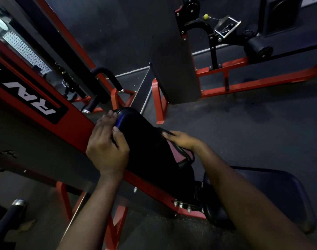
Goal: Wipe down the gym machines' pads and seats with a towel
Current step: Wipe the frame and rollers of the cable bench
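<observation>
The fingers (167, 134) of the right hand (183, 140) are laid almost straight, not clenched, over the pink towel (174, 153), which is pressed on the right flank of the black back pad (147, 150), about the middle of its length. The left hand (107, 147) is rested released on the pad's left edge, near its top end, with the thumb on the cushion. The pad's long axis runs from that far top end down to the seat (273, 192) below its lower end, so the next stroke is judged to follow this axis, led by the right hand.
</observation>
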